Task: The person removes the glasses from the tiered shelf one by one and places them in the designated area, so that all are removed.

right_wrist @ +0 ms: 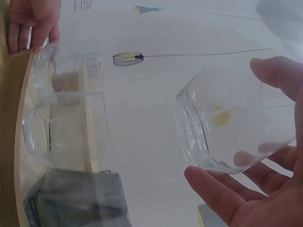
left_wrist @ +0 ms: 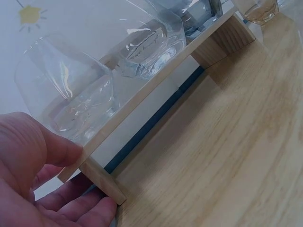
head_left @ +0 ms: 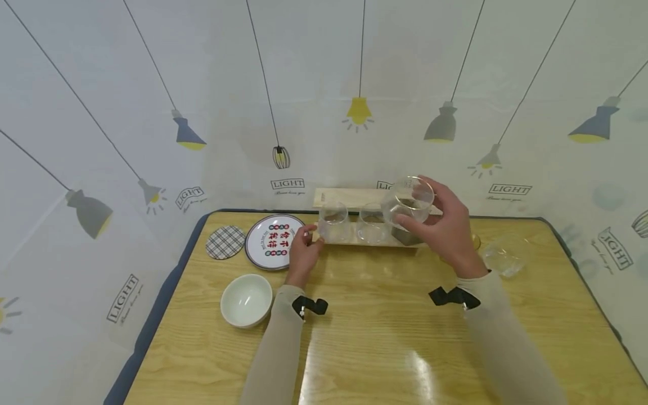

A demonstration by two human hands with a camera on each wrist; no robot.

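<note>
My right hand (head_left: 450, 230) holds a clear glass (right_wrist: 232, 123) with a gold rim, fingers and thumb around its sides. The glass is raised above the right part of a small wooden rack (left_wrist: 142, 100). At the rack's left end, my left hand (left_wrist: 28, 165) grips the board, its thumb on the upper edge and fingers underneath. Two clear glasses, a left one (head_left: 334, 226) and a middle one (right_wrist: 68, 130), stand on the rack. Beside them is a smoky grey glass (right_wrist: 80, 198), partly behind the held glass in the head view.
Left of the rack lie a white plate (head_left: 260, 250) with red lettering and a checked round coaster (head_left: 225, 242). A white bowl (head_left: 246, 301) stands nearer. More clear glassware (head_left: 503, 260) and an amber-tinted glass (left_wrist: 260, 12) are to the right. A printed curtain (head_left: 324, 157) borders the table's back.
</note>
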